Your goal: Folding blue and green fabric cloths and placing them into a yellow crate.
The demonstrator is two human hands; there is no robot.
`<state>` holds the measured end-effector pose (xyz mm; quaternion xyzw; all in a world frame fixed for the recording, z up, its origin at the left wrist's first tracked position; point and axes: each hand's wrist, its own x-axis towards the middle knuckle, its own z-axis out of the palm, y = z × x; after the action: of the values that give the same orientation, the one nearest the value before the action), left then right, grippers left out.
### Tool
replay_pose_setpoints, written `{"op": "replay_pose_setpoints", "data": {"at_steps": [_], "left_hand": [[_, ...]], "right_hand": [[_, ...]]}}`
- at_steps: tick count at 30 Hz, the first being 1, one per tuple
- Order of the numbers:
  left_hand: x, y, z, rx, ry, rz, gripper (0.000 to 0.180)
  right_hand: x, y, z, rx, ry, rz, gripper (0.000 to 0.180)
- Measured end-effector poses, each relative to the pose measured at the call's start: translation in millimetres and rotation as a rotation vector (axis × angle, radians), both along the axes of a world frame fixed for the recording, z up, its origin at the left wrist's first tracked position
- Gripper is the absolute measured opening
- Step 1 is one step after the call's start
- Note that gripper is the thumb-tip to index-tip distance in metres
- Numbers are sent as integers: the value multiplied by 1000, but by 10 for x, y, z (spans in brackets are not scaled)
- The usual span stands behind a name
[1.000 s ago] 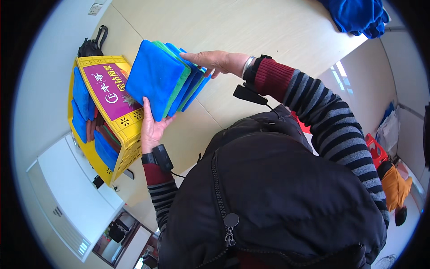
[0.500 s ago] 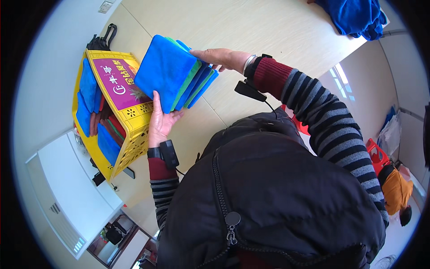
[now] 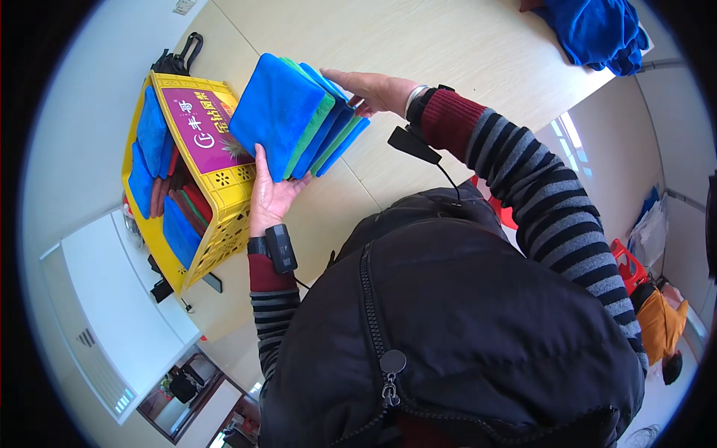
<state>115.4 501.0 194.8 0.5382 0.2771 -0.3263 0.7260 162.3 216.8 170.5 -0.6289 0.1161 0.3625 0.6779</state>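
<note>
Folded cloths (image 3: 276, 112) held toward the left edge of the counter (image 3: 426, 45), by a yellow crate (image 3: 226, 216).
Head view: left hand (image 3: 272, 193) palm up, thumb over, grasping their near corner; right hand (image 3: 381, 91) outstretched at their right side, grip unclear.

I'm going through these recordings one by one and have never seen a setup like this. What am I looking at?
There is no robot here, just someone working bare-handed. The view comes from a wide fisheye camera worn on the head, looking down, so straight edges bend near the rim. The dark jacket filling the lower middle is the wearer's own. The left hand holds a stack of folded cloths, blue and green, thumb on the top one. The right hand is at the stack's right edge. On the pale table, a yellow crate holds more cloths; blue fabric lies bunched at upper right.
</note>
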Motion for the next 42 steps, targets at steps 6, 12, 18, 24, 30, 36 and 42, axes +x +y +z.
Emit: {"op": "replay_pose_setpoints", "data": {"at_steps": [6,12,18,24,30,36,42], "left_hand": [[-5,19,-14,17,82,-34,105],[-1,10,-50,31,42,4,104],[-7,-80,31,26,-20,-1,104],[16,-24,22,-10,9,100,99],[17,-66,40,-33,-19,83,97],[-2,-108,57,430,-385,-46,97],[22,-613,507,1564,-1433,-493,81]], "right_hand": [[50,92,54,-1,12,69,125],[91,114,171,131,0,101,133],[161,78,194,178,-15,206,141],[157,13,294,245,-18,210,142],[252,-48,351,294,26,281,141],[296,24,326,199,53,300,140],[301,-63,164,180,59,250,140]]}}
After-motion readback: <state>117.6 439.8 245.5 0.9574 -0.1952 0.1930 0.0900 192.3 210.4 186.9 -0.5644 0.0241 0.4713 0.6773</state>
